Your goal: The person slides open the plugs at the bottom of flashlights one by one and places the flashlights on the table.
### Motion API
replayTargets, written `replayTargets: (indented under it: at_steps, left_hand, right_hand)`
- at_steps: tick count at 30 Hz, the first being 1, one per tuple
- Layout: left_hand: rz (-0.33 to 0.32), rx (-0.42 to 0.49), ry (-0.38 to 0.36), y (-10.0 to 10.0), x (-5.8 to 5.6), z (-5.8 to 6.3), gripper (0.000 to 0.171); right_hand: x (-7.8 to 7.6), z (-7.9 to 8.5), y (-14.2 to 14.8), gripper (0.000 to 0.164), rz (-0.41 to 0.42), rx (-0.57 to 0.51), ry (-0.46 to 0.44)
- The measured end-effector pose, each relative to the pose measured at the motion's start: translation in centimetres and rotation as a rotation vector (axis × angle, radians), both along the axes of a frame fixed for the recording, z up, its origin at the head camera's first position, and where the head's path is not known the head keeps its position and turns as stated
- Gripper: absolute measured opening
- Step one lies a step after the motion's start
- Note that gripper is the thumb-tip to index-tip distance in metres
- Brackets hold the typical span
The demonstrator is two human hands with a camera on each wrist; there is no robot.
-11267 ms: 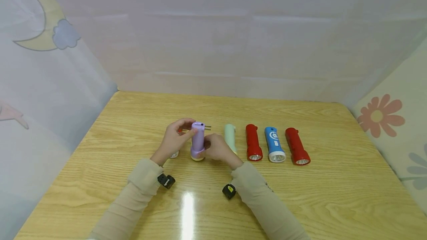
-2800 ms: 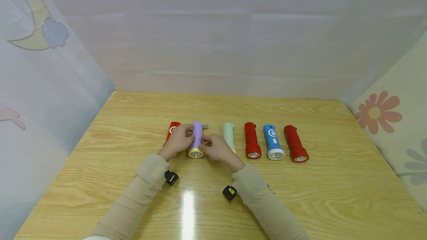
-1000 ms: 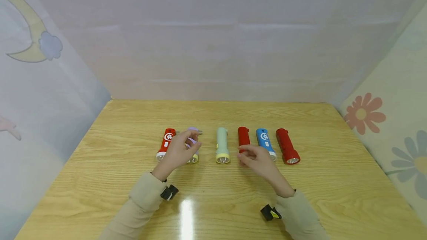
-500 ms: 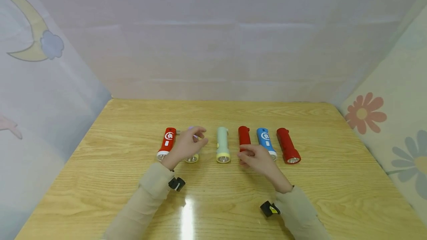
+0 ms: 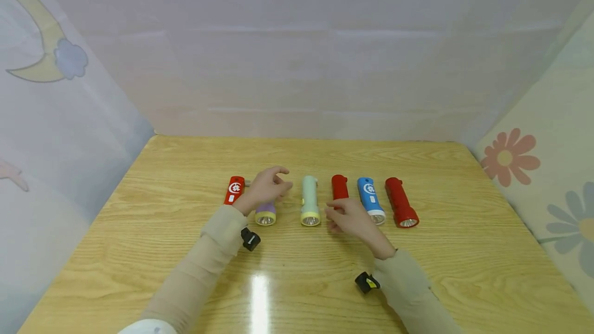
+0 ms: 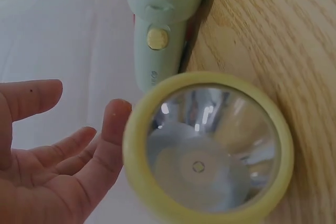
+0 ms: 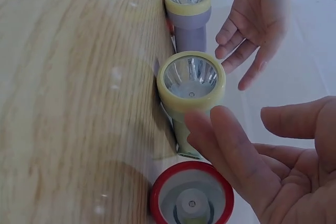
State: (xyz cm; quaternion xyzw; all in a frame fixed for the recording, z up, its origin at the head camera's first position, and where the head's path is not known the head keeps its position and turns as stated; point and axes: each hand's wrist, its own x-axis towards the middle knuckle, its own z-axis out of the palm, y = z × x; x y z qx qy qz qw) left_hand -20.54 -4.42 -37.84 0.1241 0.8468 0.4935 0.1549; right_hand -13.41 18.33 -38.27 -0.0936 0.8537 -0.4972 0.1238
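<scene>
In the head view my left hand (image 5: 266, 187) hovers over the purple flashlight (image 5: 266, 209), hiding its upper body. Its fingers are loosely bent, hold nothing and point toward the pale green flashlight (image 5: 310, 197). My right hand (image 5: 352, 218) hangs above the lens end of a red flashlight (image 5: 340, 185), hiding that end. The right wrist view has nothing between its relaxed fingers (image 7: 236, 150), beside the green flashlight's yellow rim (image 7: 164, 90). Close up in the left wrist view are the purple flashlight's yellow-rimmed lens (image 6: 210, 145) and the green flashlight's yellow switch (image 6: 157, 39).
Left of the purple flashlight lies a red flashlight (image 5: 234, 189) with a white emblem, partly behind the left wrist. A blue flashlight (image 5: 369, 196) and another red flashlight (image 5: 400, 201) lie at the right. All lie in one row on the wooden table (image 5: 297, 272), lenses toward me.
The purple flashlight, earlier held upright by both hands, now lies lens toward me, let go. My right hand has moved right to the red flashlight; my left has lifted and shifted slightly right.
</scene>
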Motion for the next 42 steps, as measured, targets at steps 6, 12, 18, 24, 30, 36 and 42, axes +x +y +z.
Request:
replayTargets:
  at_steps: [6, 12, 18, 24, 30, 36, 42]
  left_hand:
    - [-0.022, -0.017, -0.048, 0.4, -1.0, -0.3, 0.048]
    - [-0.02, -0.033, -0.08, 1.2, -1.7, -0.5, 0.05]
    - [0.002, -0.072, -0.106, 2.0, -2.3, -0.7, 0.049]
    - [-0.012, -0.138, -0.067, 2.9, -2.7, -0.8, 0.048]
    - [-0.022, -0.13, -0.082, 3.7, -2.7, -0.8, 0.048]
    - [-0.018, -0.066, -0.143, 4.3, -3.0, -1.2, 0.048]
    - [-0.008, -0.045, -0.166, 4.6, -3.1, -1.6, 0.05]
  right_hand:
    - [-0.5, -0.3, -0.9, 0.034, -0.052, 0.082, -0.039]
    - [-0.9, -0.2, -1.6, 0.032, -0.044, 0.217, -0.001]
    - [-1.2, -0.4, -2.1, 0.022, -0.031, 0.249, 0.002]
    - [-1.4, -0.6, -2.3, 0.028, -0.041, 0.244, -0.063]
    - [-1.4, -0.7, -2.4, 0.033, -0.047, 0.248, -0.086]
    - [-1.3, -0.7, -2.3, 0.03, -0.054, 0.252, -0.079]
    - [-1.2, -0.7, -2.6, 0.032, -0.06, 0.249, -0.078]
